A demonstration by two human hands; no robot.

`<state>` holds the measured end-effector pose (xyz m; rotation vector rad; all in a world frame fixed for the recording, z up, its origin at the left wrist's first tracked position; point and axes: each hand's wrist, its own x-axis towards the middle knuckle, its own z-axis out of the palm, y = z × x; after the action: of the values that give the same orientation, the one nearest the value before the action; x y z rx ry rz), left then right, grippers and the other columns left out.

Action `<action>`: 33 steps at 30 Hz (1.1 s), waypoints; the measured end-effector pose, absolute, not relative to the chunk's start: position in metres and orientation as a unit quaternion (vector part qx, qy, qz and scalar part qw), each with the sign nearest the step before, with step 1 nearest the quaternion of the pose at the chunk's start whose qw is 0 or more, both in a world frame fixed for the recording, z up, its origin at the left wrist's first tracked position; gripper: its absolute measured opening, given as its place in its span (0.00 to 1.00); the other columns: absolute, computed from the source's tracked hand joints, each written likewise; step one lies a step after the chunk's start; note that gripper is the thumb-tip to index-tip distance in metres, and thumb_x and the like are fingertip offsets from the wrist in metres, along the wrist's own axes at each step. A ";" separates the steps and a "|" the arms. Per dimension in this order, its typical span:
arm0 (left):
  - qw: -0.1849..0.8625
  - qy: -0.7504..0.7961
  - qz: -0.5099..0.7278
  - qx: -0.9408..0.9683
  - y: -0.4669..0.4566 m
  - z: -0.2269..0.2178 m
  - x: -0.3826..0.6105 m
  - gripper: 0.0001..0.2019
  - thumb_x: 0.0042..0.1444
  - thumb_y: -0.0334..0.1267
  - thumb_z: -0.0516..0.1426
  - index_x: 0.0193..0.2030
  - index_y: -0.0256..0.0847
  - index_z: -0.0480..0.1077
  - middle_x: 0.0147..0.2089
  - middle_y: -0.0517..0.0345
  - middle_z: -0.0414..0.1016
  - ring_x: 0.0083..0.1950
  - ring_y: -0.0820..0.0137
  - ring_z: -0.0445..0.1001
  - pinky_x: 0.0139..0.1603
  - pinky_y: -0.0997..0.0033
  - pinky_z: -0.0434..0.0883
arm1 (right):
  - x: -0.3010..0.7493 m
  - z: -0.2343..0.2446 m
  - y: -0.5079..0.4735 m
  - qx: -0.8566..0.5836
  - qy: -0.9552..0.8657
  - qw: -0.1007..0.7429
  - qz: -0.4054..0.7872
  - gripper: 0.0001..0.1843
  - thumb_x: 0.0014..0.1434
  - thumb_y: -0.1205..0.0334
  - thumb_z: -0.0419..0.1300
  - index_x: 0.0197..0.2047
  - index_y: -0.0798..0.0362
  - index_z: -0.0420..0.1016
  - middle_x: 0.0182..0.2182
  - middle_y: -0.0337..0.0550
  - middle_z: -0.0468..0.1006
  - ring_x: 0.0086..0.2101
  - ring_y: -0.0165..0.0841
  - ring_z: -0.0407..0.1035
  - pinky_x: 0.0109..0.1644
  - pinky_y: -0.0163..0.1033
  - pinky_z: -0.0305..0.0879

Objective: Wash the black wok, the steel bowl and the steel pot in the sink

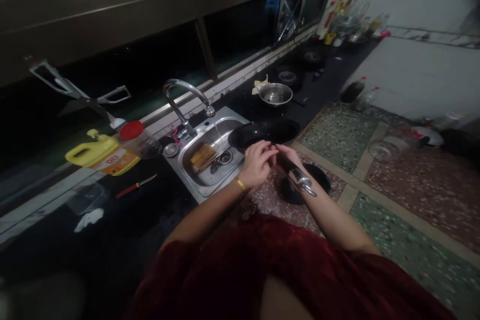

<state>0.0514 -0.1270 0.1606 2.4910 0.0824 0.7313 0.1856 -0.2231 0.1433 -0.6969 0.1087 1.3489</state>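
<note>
Yellow jug (107,155) right beside a red-lidded jar (140,142), knife (136,186) just lying near them. Also a metal bowl (275,95), a window fan (292,9) and loads of bottles (331,14) way back.

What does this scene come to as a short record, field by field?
Cookware: glossy black round pan, its dark handle silver-tipped
Left hand: near the handle, grip unclear
Right hand: near the handle, grip unclear
Silver metal sink: yellowish-brown block inside
Curved chrome faucet: over the sink
Left side: yellow plastic jug, red-handled knife
</note>
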 end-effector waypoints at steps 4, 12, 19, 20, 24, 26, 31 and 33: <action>0.263 0.182 0.225 0.920 -0.106 0.133 0.041 0.19 0.58 0.32 0.50 0.55 0.39 0.69 0.61 0.46 0.64 0.65 0.60 0.59 0.66 0.55 0.57 | 0.190 0.140 -0.243 -0.344 0.050 0.668 0.658 0.07 0.54 0.71 0.53 0.38 0.57 0.65 0.18 0.30 0.61 0.14 0.19 0.54 0.16 0.22 0.56; 0.322 0.310 0.179 0.876 -0.106 0.086 0.049 0.17 0.58 0.35 0.53 0.54 0.40 0.71 0.60 0.45 0.67 0.62 0.59 0.64 0.64 0.53 0.60 | 0.224 0.167 -0.254 -0.683 -0.163 0.458 0.545 0.04 0.47 0.69 0.56 0.27 0.55 0.63 0.15 0.32 0.62 0.14 0.23 0.56 0.16 0.28 0.53; 0.445 0.365 0.266 0.774 -0.095 0.087 0.046 0.16 0.59 0.37 0.53 0.53 0.38 0.70 0.57 0.46 0.71 0.60 0.60 0.67 0.65 0.57 0.60 | 0.272 0.173 -0.238 -0.858 -0.425 0.134 0.254 0.13 0.47 0.70 0.57 0.38 0.58 0.70 0.28 0.46 0.76 0.30 0.37 0.73 0.31 0.36 0.65; 0.472 0.369 0.276 0.751 -0.093 0.089 0.047 0.16 0.59 0.38 0.54 0.53 0.39 0.69 0.58 0.46 0.70 0.61 0.60 0.66 0.65 0.58 0.59 | 0.277 0.173 -0.237 -0.864 -0.447 0.082 0.218 0.15 0.48 0.70 0.57 0.41 0.59 0.70 0.34 0.52 0.78 0.35 0.40 0.74 0.35 0.37 0.66; 0.650 0.412 0.287 0.570 -0.080 0.091 0.056 0.22 0.62 0.50 0.50 0.59 0.43 0.63 0.59 0.47 0.69 0.61 0.64 0.68 0.63 0.62 0.61 | 0.285 0.166 -0.239 -0.860 -0.487 -0.048 0.146 0.20 0.52 0.66 0.55 0.50 0.60 0.68 0.44 0.62 0.77 0.45 0.48 0.73 0.43 0.44 0.67; 0.734 0.444 0.252 0.449 -0.071 0.086 0.062 0.26 0.63 0.57 0.45 0.61 0.43 0.60 0.54 0.46 0.72 0.55 0.66 0.72 0.58 0.63 0.66 | 0.281 0.162 -0.239 -0.847 -0.508 -0.081 0.132 0.21 0.54 0.65 0.54 0.52 0.61 0.67 0.43 0.63 0.77 0.45 0.49 0.73 0.44 0.46 0.68; 0.786 0.512 0.175 0.298 -0.051 0.059 0.076 0.22 0.61 0.49 0.53 0.59 0.47 0.59 0.39 0.54 0.76 0.35 0.71 0.77 0.42 0.69 0.72 | 0.268 0.153 -0.228 -0.840 -0.516 -0.106 0.134 0.21 0.57 0.68 0.51 0.54 0.62 0.64 0.42 0.62 0.78 0.43 0.50 0.74 0.44 0.48 0.69; 0.785 0.523 0.179 0.279 -0.048 0.046 0.080 0.20 0.62 0.39 0.52 0.60 0.51 0.55 0.35 0.60 0.75 0.29 0.74 0.75 0.39 0.69 0.73 | 0.265 0.153 -0.220 -0.849 -0.499 -0.084 0.153 0.24 0.55 0.68 0.53 0.56 0.63 0.63 0.43 0.64 0.77 0.45 0.51 0.73 0.44 0.48 0.68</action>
<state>0.0800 -0.0485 0.0465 0.6013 1.1289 0.3855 0.2651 -0.2200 0.1530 -2.8197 -1.6585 0.5097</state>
